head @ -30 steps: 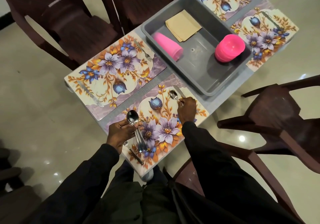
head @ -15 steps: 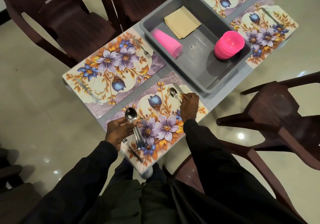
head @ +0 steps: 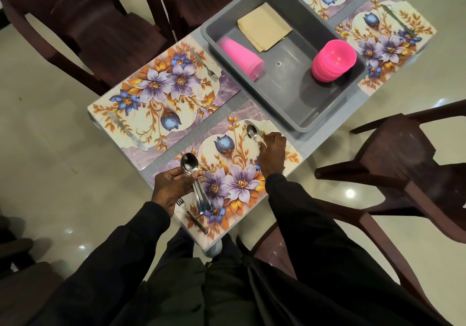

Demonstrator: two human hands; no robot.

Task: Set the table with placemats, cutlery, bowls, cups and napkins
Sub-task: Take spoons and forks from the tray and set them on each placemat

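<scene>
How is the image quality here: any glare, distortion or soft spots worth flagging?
Head view: bright lamp glare on the glossy floor; wide-angle bending shows at the chairs near the edges; the table centre is sharp, with the grey bin casting soft shadows inside; the dark sleeves lose detail.

1. The grey tub (head: pixel 252 93) sits mid-table, holding tan napkins (head: pixel 264 29), pink cups (head: pixel 240 57) lying on their side, and stacked pink bowls (head: pixel 332 60).
2. Just beside the tub's near corner lies a floral placemat (head: pixel 234 174).
3. The right hand (head: pixel 272 154) pinches a spoon (head: pixel 252 132) at the placemat edge nearest the tub.
4. The left hand (head: pixel 171 187) grips a bundle of spoons (head: pixel 194 179) over the placemat's far side from the tub.
5. A fork (head: pixel 191 216) lies there on the placemat, under that hand.
</scene>
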